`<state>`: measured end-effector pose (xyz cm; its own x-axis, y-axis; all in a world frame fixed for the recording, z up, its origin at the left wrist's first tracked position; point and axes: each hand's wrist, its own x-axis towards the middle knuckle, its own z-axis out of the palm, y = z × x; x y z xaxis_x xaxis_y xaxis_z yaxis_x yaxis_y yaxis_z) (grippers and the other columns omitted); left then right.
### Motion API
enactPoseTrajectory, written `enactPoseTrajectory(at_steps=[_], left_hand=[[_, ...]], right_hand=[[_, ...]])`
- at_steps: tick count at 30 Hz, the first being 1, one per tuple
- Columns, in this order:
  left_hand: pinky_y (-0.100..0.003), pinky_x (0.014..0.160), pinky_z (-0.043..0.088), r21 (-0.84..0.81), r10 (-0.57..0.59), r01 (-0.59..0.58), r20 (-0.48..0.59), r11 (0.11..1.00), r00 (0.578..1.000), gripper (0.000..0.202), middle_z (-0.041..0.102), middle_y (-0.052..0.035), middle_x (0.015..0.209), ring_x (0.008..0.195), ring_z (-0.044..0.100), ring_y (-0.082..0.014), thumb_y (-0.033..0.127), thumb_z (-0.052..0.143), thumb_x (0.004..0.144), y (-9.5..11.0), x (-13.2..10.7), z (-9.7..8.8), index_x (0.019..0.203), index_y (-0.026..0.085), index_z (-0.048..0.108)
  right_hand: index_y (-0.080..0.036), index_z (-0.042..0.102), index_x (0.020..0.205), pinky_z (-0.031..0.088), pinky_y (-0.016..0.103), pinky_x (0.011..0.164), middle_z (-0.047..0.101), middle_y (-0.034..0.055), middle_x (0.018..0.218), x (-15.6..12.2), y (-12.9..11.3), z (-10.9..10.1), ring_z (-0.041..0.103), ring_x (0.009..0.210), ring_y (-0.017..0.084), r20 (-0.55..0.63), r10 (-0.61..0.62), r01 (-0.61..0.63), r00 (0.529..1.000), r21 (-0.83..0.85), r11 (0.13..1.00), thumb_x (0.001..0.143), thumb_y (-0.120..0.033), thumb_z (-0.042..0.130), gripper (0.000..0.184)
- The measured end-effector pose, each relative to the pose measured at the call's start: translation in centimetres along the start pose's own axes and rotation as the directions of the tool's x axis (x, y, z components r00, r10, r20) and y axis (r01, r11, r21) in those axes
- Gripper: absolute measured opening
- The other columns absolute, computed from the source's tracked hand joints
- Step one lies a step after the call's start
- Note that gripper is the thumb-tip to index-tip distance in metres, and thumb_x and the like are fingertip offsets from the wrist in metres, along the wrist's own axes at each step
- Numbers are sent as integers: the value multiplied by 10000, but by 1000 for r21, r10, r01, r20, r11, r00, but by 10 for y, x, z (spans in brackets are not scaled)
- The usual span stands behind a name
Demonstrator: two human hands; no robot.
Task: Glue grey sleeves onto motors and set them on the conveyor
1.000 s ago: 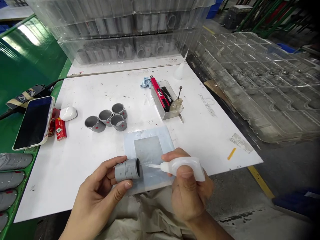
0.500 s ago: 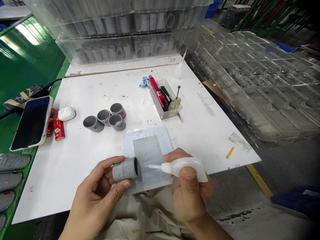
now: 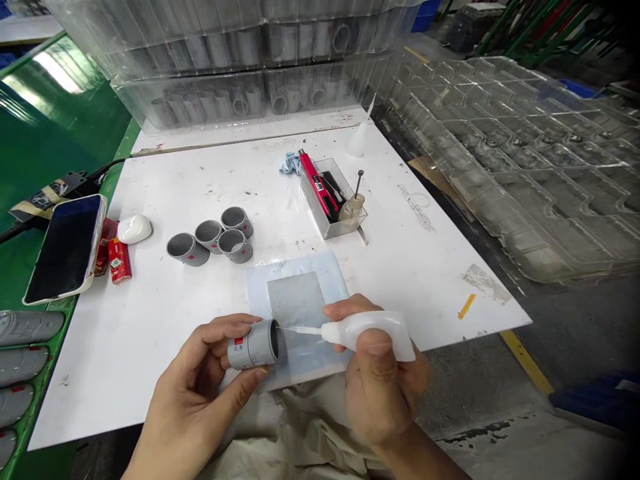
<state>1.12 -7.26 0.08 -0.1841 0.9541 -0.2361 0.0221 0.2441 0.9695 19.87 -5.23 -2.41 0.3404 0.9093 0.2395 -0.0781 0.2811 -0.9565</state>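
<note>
Grey plastic pipe coupling [image 3: 255,345]: held in the left hand [image 3: 193,380], open end turned toward the right hand, small red label on the upper side. Left fingers [image 3: 225,328] curled over the coupling, left thumb [image 3: 239,393] braced beneath it; grip closed around the body. Wrist low, forearm leaving past the lower frame edge.

White plastic squeeze bottle [image 3: 367,335]: gripped in the right hand [image 3: 380,390], lying roughly level, thin needle nozzle [image 3: 303,330] aimed left. Right thumb [image 3: 377,343] pressed on the near face of the bottle, other fingers closed around it. Nozzle tip at the mouth of the coupling; contact with the rim not distinguishable from this view.

Directly under the nozzle and the fingertips of both hands: pale blue sheet [image 3: 300,270] with a grey square pad [image 3: 295,300], resting on a white work board [image 3: 425,280]. Ahead of the left fingers: 4 short grey couplings [image 3: 209,235], standing in a loose group. Ahead of the right fingers: clear plastic box [image 3: 311,208] holding a red marker [image 3: 316,187] and a small glass bottle with a metal rod [image 3: 353,210]; blue cloth [image 3: 289,163] beside the box; second white squeeze bottle [image 3: 357,141] near the far board edge. Left of the left hand: smartphone [image 3: 65,250], white case [image 3: 134,229], red tin [image 3: 119,261]. Beyond the board: stacked clear trays of grey pipes [image 3: 250,73].
</note>
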Motion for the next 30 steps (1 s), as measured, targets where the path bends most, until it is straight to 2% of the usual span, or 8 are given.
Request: enactPoseTrajectory(at_steps=[7, 12, 16, 20, 26, 30], left_hand=[[-265, 966, 649, 12, 20, -20, 15, 1000, 1000, 298, 766, -31, 1308, 1202, 763, -229, 189, 869, 823, -3, 0, -2, 1077, 296, 756], [-221, 910, 657, -1, 33, -33, 26, 999, 999, 294, 762, -25, 1301, 1134, 784, -199, 161, 857, 831, -2, 0, -1, 1072, 298, 758], [-191, 935, 642, -18, 55, -55, 21, 998, 998, 278, 765, -25, 1286, 1136, 781, -173, 141, 852, 851, 1, -1, 1, 1071, 283, 759], [-152, 948, 619, -29, 75, -75, 32, 997, 997, 289, 770, 10, 1267, 1111, 783, -134, 125, 847, 866, 2, -1, 3, 1072, 311, 765], [-182, 932, 639, -41, 69, -68, 13, 997, 998, 289, 770, -31, 1276, 1113, 786, -170, 137, 874, 848, 1, 0, 2, 1076, 281, 770], [-172, 940, 628, -42, 69, -68, 11, 997, 998, 293, 768, -23, 1276, 1113, 782, -157, 135, 875, 846, 0, -1, 3, 1076, 283, 769]], right_hand=[[-263, 823, 1060, 446, 315, 600, 736, 36, 914, 1, -1, 2, 606, 711, 183, 4, 12, -12, 1000, 45, 999, 1097, -426, 583, 293], [-269, 822, 1069, 464, 305, 615, 740, 29, 927, 1, -2, 3, 623, 729, 179, 7, 17, -18, 1000, 68, 998, 1095, -435, 598, 280], [-250, 824, 1058, 473, 300, 609, 751, 38, 930, 1, -1, 1, 625, 718, 174, -4, 25, -24, 1000, 72, 997, 1096, -425, 602, 285], [-256, 828, 1047, 458, 289, 592, 746, 28, 903, 1, -1, 0, 602, 690, 154, 2, 50, -50, 999, 88, 995, 1094, -428, 614, 279], [-258, 828, 1008, 428, 284, 551, 727, 15, 827, 2, -1, -4, 559, 622, 136, 2, 65, -65, 998, 60, 996, 1089, -461, 616, 305], [-231, 829, 963, 437, 279, 528, 750, 32, 842, 3, -1, -4, 571, 607, 136, -22, 67, -66, 998, 50, 997, 1074, -461, 635, 321]])
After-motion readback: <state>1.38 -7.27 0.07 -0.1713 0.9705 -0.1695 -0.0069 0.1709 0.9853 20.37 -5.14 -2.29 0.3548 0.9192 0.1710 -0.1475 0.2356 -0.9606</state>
